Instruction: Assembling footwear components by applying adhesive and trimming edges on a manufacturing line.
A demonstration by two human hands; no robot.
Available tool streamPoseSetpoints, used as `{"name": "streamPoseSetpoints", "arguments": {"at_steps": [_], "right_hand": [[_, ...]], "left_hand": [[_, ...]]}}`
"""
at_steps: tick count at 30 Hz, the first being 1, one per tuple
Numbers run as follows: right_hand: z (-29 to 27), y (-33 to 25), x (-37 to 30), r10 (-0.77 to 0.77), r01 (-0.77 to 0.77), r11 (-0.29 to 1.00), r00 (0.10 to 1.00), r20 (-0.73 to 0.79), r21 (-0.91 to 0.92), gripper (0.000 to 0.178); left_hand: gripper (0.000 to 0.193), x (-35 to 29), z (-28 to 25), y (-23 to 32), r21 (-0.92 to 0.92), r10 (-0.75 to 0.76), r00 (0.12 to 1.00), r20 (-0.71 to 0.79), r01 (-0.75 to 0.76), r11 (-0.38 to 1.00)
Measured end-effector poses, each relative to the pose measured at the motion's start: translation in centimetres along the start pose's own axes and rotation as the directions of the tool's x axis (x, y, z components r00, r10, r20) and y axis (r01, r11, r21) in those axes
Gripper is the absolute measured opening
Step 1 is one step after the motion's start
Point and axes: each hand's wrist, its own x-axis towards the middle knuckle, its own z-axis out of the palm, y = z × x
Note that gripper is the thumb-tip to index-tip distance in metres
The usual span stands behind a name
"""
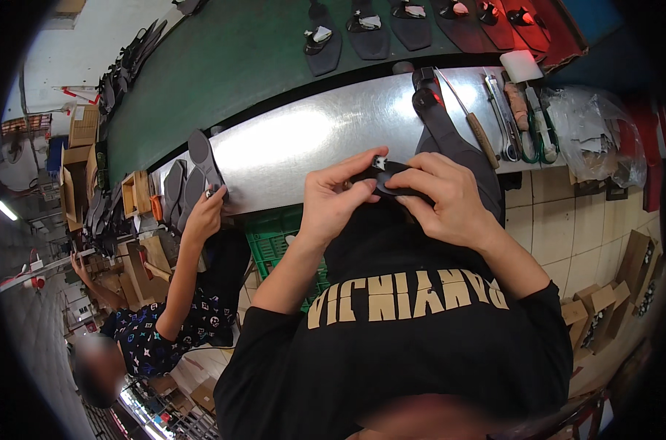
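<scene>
Both of my hands hold one small black shoe part (pixel 388 176) with a little white tag, close to my chest at the near edge of the steel bench (pixel 296 139). My left hand (pixel 340 196) pinches its left end with thumb and fingers. My right hand (pixel 444 192) grips its right end from above, and its fingers hide most of the piece.
A black shoe sole (pixel 450 132), an awl with a wooden handle (pixel 471 121), scissors (pixel 539 128) and a plastic bag (pixel 593 132) lie on the bench to the right. Behind it a green conveyor belt (pixel 237 59) carries several black soles. At the left another person's hand (pixel 204 213) holds a sole (pixel 203 158).
</scene>
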Motion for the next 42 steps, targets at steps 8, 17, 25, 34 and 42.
{"name": "streamPoseSetpoints", "arguments": {"at_steps": [8, 17, 25, 34, 42], "right_hand": [[0.7, 0.5, 0.0, 0.061, -0.061, 0.990, 0.998, 0.005, 0.131, 0.024], [1.4, 1.3, -0.5, -0.187, 0.186, 0.982, 0.968, -0.167, -0.022, 0.025], [1.5, 0.2, -0.7, -0.042, 0.061, 0.996, 0.963, -0.265, 0.066, 0.018], [1.8, 0.8, -1.5, -0.029, 0.030, 1.000, 0.987, -0.158, 0.001, 0.015], [1.0, 1.1, -0.9, 0.163, -0.152, 0.963, 0.986, -0.032, 0.223, 0.012]], "left_hand": [[0.038, 0.6, -0.2, -0.5, -0.105, -0.054, 0.997, -0.052, 0.048, 0.993], [0.042, 0.8, -0.8, 1.2, -0.357, -0.286, 0.958, 0.026, 0.277, 0.892], [0.033, 0.0, -0.8, 0.6, -0.122, -0.377, 0.921, 0.099, 0.387, 0.914], [0.023, -0.5, 0.8, 0.1, 0.029, -0.308, 0.950, 0.051, 0.307, 0.951], [0.016, -0.3, 0.1, -0.2, 0.167, -0.258, 0.965, 0.049, 0.247, 0.955]]}}
